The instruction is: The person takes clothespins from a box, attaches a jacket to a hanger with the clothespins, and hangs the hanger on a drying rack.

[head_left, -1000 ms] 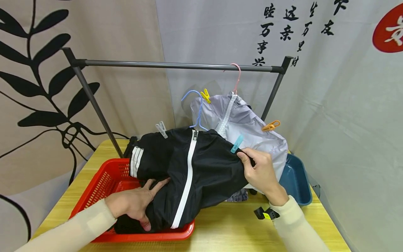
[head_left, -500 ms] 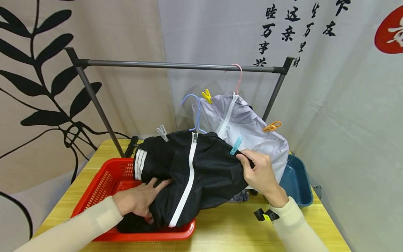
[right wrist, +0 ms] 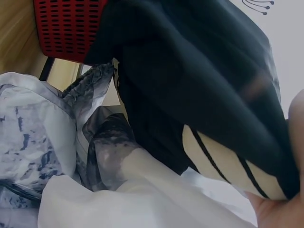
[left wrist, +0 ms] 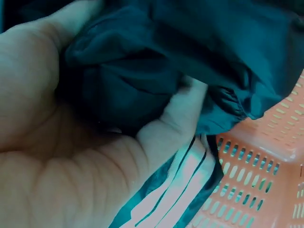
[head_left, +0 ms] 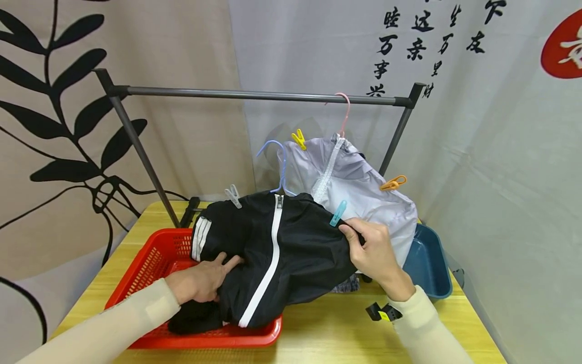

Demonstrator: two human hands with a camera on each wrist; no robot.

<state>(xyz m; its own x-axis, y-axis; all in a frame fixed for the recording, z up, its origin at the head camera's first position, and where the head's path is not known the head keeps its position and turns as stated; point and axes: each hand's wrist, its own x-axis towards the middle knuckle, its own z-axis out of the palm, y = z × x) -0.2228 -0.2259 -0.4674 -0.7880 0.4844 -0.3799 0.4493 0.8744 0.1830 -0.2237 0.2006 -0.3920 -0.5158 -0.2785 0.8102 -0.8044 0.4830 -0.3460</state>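
Observation:
A black zip jacket (head_left: 304, 247) with a white zipper and white sleeve stripes hangs partly over the red basket (head_left: 145, 263). A blue hanger (head_left: 283, 169) sticks out at its collar. A pale clothespin (head_left: 233, 196) and a teal clothespin (head_left: 338, 213) are clipped to its shoulders. My right hand (head_left: 375, 250) pinches the shoulder edge beside the teal clothespin. My left hand (head_left: 202, 278) is over the jacket's lower sleeve side above the basket. In the left wrist view, bunched black cloth (left wrist: 137, 85) lies between its thumb and fingers; some fingertips are hidden in the folds.
A grey rack (head_left: 254, 93) stands behind on the wooden table (head_left: 341, 333). On its bar, a pink hanger (head_left: 346, 114) carries a light grey jacket (head_left: 354, 187) with a yellow clothespin (head_left: 298, 139) and an orange clothespin (head_left: 393, 183). A blue bin (head_left: 429, 263) sits at right.
The black jacket and its hanger have sunk slightly, and the hanger hook has shifted left. My left thumb has drawn nearer its fingers, farther from the basket's front rim. My right hand keeps its pinch.

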